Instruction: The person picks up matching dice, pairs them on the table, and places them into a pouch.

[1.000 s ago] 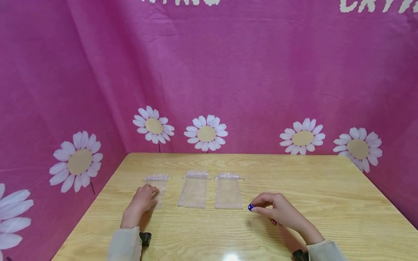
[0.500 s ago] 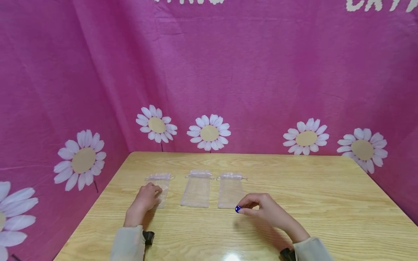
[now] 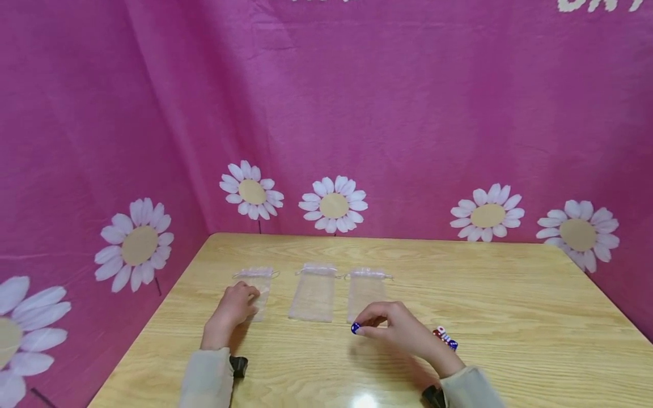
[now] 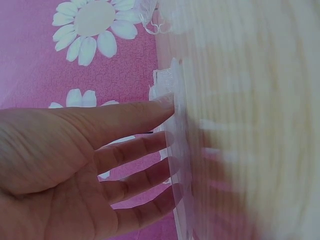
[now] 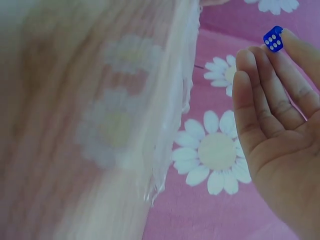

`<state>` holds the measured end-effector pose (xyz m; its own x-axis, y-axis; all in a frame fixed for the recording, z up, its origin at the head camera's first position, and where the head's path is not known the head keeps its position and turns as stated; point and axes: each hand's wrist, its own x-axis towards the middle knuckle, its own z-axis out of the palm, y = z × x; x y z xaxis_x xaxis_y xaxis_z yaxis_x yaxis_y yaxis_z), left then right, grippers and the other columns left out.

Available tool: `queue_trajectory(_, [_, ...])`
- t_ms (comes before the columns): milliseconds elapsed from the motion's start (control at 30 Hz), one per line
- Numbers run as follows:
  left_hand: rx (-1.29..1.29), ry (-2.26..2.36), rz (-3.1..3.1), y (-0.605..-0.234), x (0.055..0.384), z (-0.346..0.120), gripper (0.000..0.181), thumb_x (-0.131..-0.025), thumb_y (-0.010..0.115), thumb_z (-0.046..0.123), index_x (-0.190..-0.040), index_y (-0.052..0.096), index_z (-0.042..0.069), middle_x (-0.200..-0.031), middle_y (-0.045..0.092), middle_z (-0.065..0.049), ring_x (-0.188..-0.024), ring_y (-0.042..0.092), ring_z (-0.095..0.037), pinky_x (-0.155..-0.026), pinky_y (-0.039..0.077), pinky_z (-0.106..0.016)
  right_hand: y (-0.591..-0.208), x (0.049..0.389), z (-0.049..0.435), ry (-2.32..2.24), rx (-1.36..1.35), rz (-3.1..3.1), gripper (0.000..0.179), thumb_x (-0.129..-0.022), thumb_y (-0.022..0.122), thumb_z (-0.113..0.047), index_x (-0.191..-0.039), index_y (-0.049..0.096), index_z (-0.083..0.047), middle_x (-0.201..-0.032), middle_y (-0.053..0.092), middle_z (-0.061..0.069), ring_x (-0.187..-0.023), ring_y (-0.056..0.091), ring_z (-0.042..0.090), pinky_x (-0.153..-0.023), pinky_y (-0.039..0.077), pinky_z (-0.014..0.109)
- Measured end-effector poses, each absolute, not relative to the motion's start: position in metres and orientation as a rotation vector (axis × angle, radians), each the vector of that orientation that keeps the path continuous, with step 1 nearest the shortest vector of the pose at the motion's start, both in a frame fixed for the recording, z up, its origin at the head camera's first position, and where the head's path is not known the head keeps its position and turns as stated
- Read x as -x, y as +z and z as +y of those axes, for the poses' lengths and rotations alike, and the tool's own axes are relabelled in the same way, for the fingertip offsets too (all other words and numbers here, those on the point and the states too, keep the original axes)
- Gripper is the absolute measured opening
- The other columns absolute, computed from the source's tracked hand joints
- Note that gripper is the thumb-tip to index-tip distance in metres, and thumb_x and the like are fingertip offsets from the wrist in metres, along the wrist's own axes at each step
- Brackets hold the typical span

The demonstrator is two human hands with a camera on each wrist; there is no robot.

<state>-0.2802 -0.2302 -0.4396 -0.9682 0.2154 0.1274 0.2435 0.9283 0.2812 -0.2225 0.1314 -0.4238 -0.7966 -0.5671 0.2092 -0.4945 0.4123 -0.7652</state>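
Observation:
Three sheer white drawstring pouches lie flat in a row: a left pouch (image 3: 262, 297), a middle pouch (image 3: 312, 294) and a right pouch (image 3: 366, 289). On the left one rests my left hand (image 3: 236, 309), fingertips touching its fabric; the left wrist view shows the fingers fairly straight and spread. My right hand (image 3: 400, 334) pinches a blue die (image 5: 273, 39) with white dots between thumb and forefinger, just above the table. It is in front of the right pouch, whose lower corner it partly covers. The other fingers of that hand extend loosely.
Several dice (image 3: 445, 336), red, white and blue, sit close together right of my right forearm. The wooden table (image 3: 510, 294) meets a magenta cloth backdrop (image 3: 408, 113) printed with white daisies at the back and left.
My right hand has carried the blue die leftward, from beside the other dice to the front of the right pouch. The left hand stays on its pouch. The head view has shifted slightly.

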Motion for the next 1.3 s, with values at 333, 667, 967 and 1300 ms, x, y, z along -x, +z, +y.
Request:
queue_trajectory(333, [0.347, -0.403, -2.988, -0.427, 0.269, -0.223, 0.027, -0.077, 0.075, 0.001, -0.103, 0.071, -0.003, -0.097, 0.064, -0.019, -0.094, 0.061, -0.037, -0.091, 0.049, -0.049, -0.43, 0.218, 0.111, -1.168, 1.088, 2.625, 0.006, -0.089, 0.07, -0.015, -0.093, 0.073, -0.011, -0.089, 0.073, 0.0, -0.08, 0.059, -0.004, -0.071, 0.054, 0.019])
queue_trajectory(667, [0.32, -0.453, -3.025, -0.426, 0.269, -0.223, 0.027, -0.08, 0.074, 0.002, -0.106, 0.07, -0.002, -0.102, 0.063, -0.02, -0.099, 0.06, -0.039, -0.096, 0.048, -0.05, -0.43, 0.209, 0.09, -0.931, 1.173, 2.663, 0.007, -0.087, 0.074, -0.021, -0.085, 0.071, -0.015, -0.079, 0.065, -0.011, -0.072, 0.05, -0.006, -0.066, 0.047, 0.013])
queue_trajectory(967, [0.324, -0.419, -3.018, -0.425, 0.27, -0.222, 0.025, -0.08, 0.075, 0.003, -0.105, 0.071, -0.001, -0.101, 0.063, -0.019, -0.097, 0.06, -0.037, -0.093, 0.049, -0.048, -0.434, 0.204, 0.08, -0.647, 1.375, 2.772, 0.014, -0.084, 0.076, -0.019, -0.076, 0.064, -0.017, -0.068, 0.05, -0.012, -0.066, 0.038, -0.005, -0.06, 0.034, 0.011])
queue_trajectory(1300, [0.325, -0.384, -3.002, -0.424, 0.271, -0.221, 0.024, -0.076, 0.076, 0.001, -0.1, 0.071, 0.0, -0.094, 0.063, -0.017, -0.092, 0.062, -0.035, -0.088, 0.05, -0.046, -0.435, 0.201, 0.078, -0.578, 1.353, 2.788, 0.018, -0.081, 0.078, -0.019, -0.074, 0.062, -0.019, -0.069, 0.049, -0.013, -0.065, 0.037, -0.006, -0.058, 0.033, 0.01])
